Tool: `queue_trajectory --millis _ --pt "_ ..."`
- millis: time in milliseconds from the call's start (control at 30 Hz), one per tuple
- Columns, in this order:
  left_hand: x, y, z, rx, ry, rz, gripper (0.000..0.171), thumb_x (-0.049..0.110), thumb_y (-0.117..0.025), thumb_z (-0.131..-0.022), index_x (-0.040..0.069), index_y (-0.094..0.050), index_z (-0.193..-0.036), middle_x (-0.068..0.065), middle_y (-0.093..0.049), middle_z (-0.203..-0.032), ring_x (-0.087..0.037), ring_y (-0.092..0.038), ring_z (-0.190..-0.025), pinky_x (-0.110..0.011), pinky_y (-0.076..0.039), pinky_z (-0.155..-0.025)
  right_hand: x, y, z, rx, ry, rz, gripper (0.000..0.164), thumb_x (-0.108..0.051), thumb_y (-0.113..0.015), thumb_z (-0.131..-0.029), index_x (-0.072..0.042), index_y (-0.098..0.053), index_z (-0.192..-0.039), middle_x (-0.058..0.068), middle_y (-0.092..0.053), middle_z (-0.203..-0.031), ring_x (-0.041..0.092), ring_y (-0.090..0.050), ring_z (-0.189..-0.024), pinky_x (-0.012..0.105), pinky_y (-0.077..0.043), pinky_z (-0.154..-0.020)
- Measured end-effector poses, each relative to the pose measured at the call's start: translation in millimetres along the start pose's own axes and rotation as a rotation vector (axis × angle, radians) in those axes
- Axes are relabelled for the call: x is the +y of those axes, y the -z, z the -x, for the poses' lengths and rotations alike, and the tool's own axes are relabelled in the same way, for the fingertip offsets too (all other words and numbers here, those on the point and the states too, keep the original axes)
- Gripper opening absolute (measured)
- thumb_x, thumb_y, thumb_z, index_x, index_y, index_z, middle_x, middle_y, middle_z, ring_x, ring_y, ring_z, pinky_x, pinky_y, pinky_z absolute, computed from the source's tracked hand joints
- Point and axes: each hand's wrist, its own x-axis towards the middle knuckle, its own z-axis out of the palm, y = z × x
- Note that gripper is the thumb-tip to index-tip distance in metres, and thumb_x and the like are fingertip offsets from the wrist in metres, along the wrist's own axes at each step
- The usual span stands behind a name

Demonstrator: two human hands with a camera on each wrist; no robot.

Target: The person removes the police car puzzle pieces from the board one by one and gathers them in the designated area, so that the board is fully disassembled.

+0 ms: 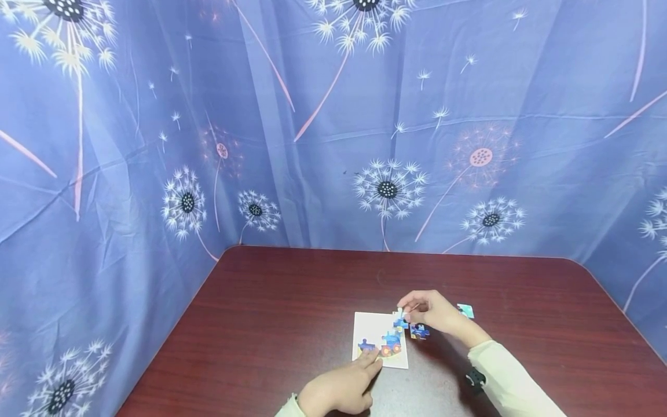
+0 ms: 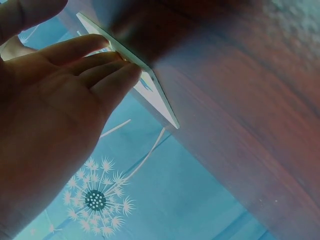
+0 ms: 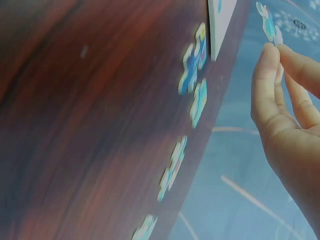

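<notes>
A white puzzle board lies on the table, with puzzle pieces showing a blue tractor with red wheels on it. My left hand rests its straight fingertips on the board's near edge, close by a dark blue piece at the lower left. Between thumb and fingertips, my right hand pinches a puzzle piece above the board's right side. In the right wrist view this piece is clear of the table. Another blue piece lies just right of the board, below the right hand.
Several loose puzzle pieces lie in a row on the table in the right wrist view, among them a teal one and a pale one. A turquoise piece shows behind the right wrist. Blue dandelion-print curtains hang behind the table.
</notes>
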Motion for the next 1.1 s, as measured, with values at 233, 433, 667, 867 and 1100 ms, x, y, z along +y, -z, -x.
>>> queue_trajectory --millis 233,433,667,867,1100 --pt "-0.6 -1.0 -0.3 0.004 0.003 -0.014 0.061 0.021 -0.059 -0.076 0.004 -0.041 -0.131 -0.01 -0.029 -0.141 -0.018 -0.028 -0.129 -0.026 -0.028 -0.101 11.8 18.4 14.7 0.04 -0.027 -0.013 0.029 -0.004 -0.063 -0.078 0.005 -0.058 -0.105 0.017 -0.059 -0.085 0.021 -0.06 -0.074 0.032 -0.052 -0.065" --pt "-0.2 0.2 -0.5 -0.014 0.013 0.003 0.062 0.022 -0.059 -0.076 0.005 -0.04 -0.132 -0.008 -0.027 -0.142 -0.018 -0.026 -0.13 -0.027 -0.028 -0.102 23.9 33.2 29.0 0.049 -0.03 0.007 0.027 -0.003 -0.062 -0.079 0.007 -0.058 -0.104 0.019 -0.059 -0.086 0.019 -0.06 -0.073 0.031 -0.052 -0.065" --pt "-0.6 1.8 0.0 -0.018 0.018 0.009 0.062 0.021 -0.059 -0.076 0.005 -0.039 -0.132 -0.009 -0.027 -0.142 -0.019 -0.025 -0.13 -0.028 -0.027 -0.102 34.8 46.4 43.4 0.054 -0.048 0.012 0.029 -0.002 -0.061 -0.079 0.01 -0.056 -0.104 0.02 -0.058 -0.085 0.018 -0.06 -0.072 0.031 -0.052 -0.064" --pt "-0.4 1.8 0.1 -0.014 0.0 0.001 0.062 0.021 -0.059 -0.076 0.004 -0.04 -0.132 -0.01 -0.028 -0.142 -0.018 -0.026 -0.129 -0.027 -0.028 -0.102 39.3 52.6 52.9 0.038 -0.106 0.016 0.027 -0.001 -0.061 -0.078 0.01 -0.057 -0.103 0.019 -0.056 -0.085 0.018 -0.06 -0.071 0.034 -0.052 -0.061" --pt "-1.1 0.5 0.0 -0.013 -0.001 0.011 0.062 0.021 -0.059 -0.076 0.004 -0.039 -0.132 -0.01 -0.027 -0.142 -0.018 -0.026 -0.13 -0.028 -0.028 -0.102 43.0 53.9 53.7 0.037 -0.115 0.047 0.025 -0.001 -0.06 -0.079 0.009 -0.058 -0.101 0.019 -0.057 -0.083 0.015 -0.058 -0.065 0.032 -0.051 -0.054"
